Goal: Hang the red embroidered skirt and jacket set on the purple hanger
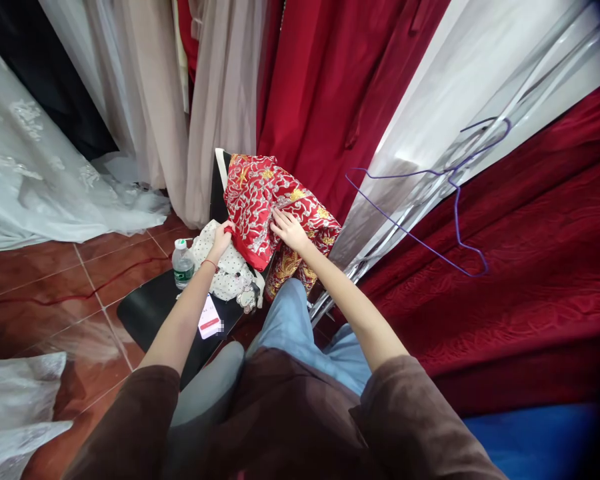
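Beyond the black seat (143, 313), a red embroidered garment (270, 190) lies spread before two hands.
The garment should handle soft but fairly weighty, stiffer where densely stitched, its plain satiny border (257, 257) likely slippery; gathering the edge toward the seat looks the surest hold. Silver scrollwork and gold motifs cover its red cloth, loosely folded. Farther from the seat, the right hand (291, 230) rests on it, fingers extended; nearer, the left hand (221, 239) pinches bunched red cloth.
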`<state>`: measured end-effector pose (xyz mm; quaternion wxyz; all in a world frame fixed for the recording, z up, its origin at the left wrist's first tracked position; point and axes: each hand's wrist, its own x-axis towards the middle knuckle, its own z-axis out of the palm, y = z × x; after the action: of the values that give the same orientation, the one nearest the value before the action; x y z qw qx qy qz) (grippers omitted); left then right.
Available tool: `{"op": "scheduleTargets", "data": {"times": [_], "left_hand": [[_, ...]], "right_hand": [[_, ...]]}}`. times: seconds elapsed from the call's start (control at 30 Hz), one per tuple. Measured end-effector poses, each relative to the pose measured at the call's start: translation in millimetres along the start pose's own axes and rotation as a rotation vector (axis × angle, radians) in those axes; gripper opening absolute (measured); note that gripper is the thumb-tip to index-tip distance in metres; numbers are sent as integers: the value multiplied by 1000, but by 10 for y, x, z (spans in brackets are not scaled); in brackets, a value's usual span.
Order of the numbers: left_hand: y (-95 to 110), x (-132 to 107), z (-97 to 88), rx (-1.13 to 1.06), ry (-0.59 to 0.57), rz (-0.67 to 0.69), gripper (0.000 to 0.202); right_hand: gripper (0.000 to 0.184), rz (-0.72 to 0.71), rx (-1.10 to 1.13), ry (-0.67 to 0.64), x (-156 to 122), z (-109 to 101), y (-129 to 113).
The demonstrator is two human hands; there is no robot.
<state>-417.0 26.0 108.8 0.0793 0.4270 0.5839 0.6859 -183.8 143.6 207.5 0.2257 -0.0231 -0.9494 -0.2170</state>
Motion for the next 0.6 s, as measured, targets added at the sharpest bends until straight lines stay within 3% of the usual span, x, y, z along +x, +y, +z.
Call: {"op": "scheduleTargets", "data": {"times": [0.3, 0.5, 0.6], "left_hand": [[22, -119, 84, 69, 8, 14, 17], [238, -22, -251, 191, -146, 35, 19], [465, 190, -503, 258, -256, 64, 19]], "right_hand": [[32, 43, 54, -8, -63, -7, -110], [41, -71, -44, -158, -73, -141, -334], [51, -93, -78, -121, -80, -313, -408]]}}
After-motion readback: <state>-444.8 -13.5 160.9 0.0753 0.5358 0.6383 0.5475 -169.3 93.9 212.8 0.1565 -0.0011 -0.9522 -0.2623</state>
